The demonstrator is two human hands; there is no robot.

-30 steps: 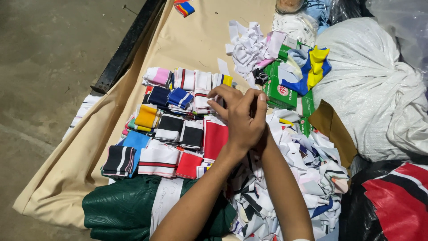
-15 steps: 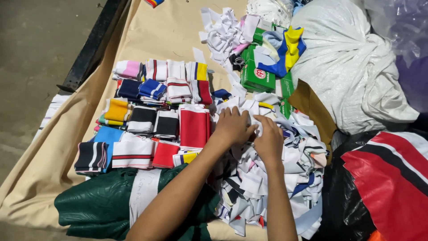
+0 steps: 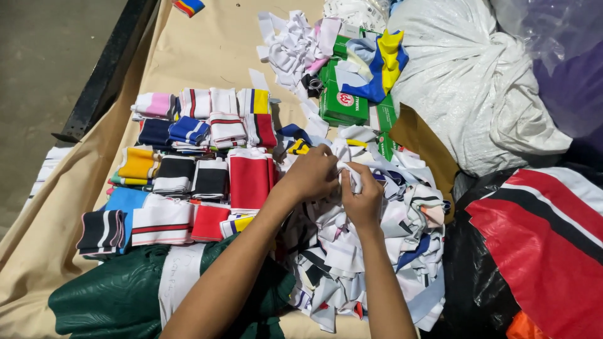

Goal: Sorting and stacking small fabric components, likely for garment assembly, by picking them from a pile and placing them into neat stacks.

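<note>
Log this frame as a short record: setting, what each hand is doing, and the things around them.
setting: tan cloth spread as a work surface
left hand: gripping a white fabric strip
right hand: pinching the same strip
under the hands: loose heap of scraps
left of the hands: folded striped bands in rows
beyond: green boxes, white sack

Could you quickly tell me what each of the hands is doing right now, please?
Left hand: closed, gripping a white fabric strip over the loose pile.
Right hand: closed on the same white fabric strip.
</note>
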